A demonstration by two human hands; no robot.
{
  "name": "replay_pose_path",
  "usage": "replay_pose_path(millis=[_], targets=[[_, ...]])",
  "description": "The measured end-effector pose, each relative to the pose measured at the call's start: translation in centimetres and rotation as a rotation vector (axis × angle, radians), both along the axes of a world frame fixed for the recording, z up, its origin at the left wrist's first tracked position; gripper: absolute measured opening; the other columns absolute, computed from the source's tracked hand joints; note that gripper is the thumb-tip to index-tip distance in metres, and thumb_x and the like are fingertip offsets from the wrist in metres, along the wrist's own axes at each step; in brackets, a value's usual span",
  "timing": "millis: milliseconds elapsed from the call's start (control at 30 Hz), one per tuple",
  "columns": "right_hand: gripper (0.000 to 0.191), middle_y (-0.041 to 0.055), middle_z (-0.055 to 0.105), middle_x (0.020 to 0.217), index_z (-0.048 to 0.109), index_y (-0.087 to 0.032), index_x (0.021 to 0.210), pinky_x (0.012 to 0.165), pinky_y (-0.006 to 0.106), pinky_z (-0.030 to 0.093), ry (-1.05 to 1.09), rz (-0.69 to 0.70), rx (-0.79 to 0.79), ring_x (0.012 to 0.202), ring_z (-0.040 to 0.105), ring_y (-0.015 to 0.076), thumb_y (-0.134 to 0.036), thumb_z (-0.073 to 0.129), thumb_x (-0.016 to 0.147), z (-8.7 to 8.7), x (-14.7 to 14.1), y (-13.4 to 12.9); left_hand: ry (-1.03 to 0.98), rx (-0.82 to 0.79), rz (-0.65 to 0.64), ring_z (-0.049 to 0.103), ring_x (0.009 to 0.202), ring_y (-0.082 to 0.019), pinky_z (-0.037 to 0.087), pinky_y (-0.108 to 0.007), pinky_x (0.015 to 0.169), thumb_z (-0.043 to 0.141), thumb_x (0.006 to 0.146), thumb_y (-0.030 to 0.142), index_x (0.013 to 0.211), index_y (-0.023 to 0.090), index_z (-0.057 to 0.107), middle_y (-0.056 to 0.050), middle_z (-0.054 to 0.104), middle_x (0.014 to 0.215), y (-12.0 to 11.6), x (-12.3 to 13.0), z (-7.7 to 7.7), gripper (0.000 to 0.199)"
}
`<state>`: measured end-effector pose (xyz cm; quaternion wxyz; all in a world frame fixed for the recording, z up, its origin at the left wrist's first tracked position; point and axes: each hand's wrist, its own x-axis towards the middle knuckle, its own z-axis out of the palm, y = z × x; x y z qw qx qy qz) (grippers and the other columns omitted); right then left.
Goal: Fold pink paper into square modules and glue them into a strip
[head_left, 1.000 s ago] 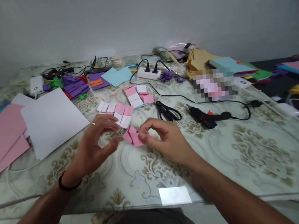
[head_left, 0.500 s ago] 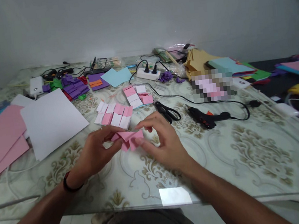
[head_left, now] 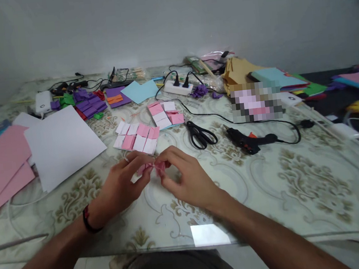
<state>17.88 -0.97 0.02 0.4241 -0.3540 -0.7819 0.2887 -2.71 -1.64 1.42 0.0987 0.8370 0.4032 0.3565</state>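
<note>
Between both hands is a small folded piece of pink paper (head_left: 160, 167), partly covered by the fingers. My left hand (head_left: 124, 178) is closed on its left side, thumb below and fingers above. The right side is pinched by my right hand (head_left: 188, 176), whose thumb and forefinger meet near the middle of the paper. Just beyond the hands lies a group of folded pink and white paper pieces (head_left: 137, 136). A smaller group of pink and white pieces (head_left: 161, 115) rests behind it, partly on light blue paper.
Black scissors (head_left: 201, 134) and a glue gun (head_left: 247, 140) with its cable lie to the right. White sheets (head_left: 65, 146) and pink sheets (head_left: 3, 166) spread at left. A power strip (head_left: 177, 88), purple folded papers (head_left: 90, 106) and brown paper (head_left: 240, 72) sit farther back.
My hands have come closer together, and the pink paper is now squeezed tighter and more hidden by the fingers. My right hand has shifted left, uncovering more of the scissors.
</note>
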Motion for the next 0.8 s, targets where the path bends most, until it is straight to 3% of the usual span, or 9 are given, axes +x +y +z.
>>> replay_pose_path(millis=[167,333,467,567,667,800], targets=[[0.014,0.0031,0.067,0.083,0.067,-0.018,0.090,0.071,0.031,0.047,0.045,-0.008,-0.263,0.076,0.062,0.0166,-0.026,0.058,0.097,0.5,0.3,0.1,-0.048,-0.029,0.087,0.075,0.079,-0.012,0.059,-0.021,0.074,0.068,0.092,0.011,0.124,0.021,0.066,-0.002,0.080,0.099,-0.1,-0.3,-0.1,0.034],[0.012,-0.0011,0.063,0.081,0.064,-0.019,0.098,0.069,0.026,0.048,0.232,0.069,-0.486,0.072,0.060,0.0131,-0.031,0.061,0.099,0.5,0.6,0.5,-0.084,-0.167,0.033,0.074,0.073,-0.012,0.057,-0.022,0.068,0.064,0.097,0.017,0.106,0.021,0.074,-0.002,0.082,0.093,0.2,-0.8,0.3,0.015],[0.020,-0.0026,0.063,0.082,0.060,-0.023,0.117,0.071,0.026,0.051,0.263,0.091,-0.449,0.074,0.062,0.0133,-0.028,0.064,0.099,0.2,0.9,0.6,-0.113,-0.272,0.033,0.073,0.076,-0.013,0.057,-0.022,0.067,0.063,0.096,0.019,0.109,0.021,0.076,-0.004,0.082,0.097,0.2,-1.0,0.4,0.019],[0.029,0.0023,0.070,0.099,0.062,-0.025,0.124,0.080,0.032,0.056,0.134,0.086,-0.297,0.086,0.067,0.0167,-0.022,0.066,0.096,0.5,1.2,0.6,-0.154,-0.387,0.008,0.072,0.077,-0.015,0.056,-0.023,0.065,0.063,0.097,0.022,0.110,0.021,0.078,-0.005,0.081,0.095,0.2,-1.2,0.5,0.020],[0.022,0.0055,0.074,0.110,0.070,-0.025,0.115,0.088,0.037,0.057,0.071,0.116,-0.129,0.098,0.070,0.0200,-0.016,0.069,0.094,1.0,1.3,0.7,-0.236,-0.493,-0.061,0.070,0.074,-0.016,0.055,-0.024,0.064,0.061,0.098,0.024,0.113,0.021,0.078,-0.005,0.078,0.087,0.3,-1.5,0.9,0.023],[0.008,0.0037,0.077,0.098,0.076,-0.024,0.096,0.088,0.035,0.057,0.156,0.151,-0.106,0.094,0.072,0.0186,-0.017,0.074,0.092,1.4,1.4,0.8,-0.351,-0.582,-0.204,0.069,0.075,-0.016,0.057,-0.024,0.063,0.061,0.096,0.022,0.118,0.022,0.076,-0.006,0.077,0.091,0.3,-2.0,1.7,0.027]])
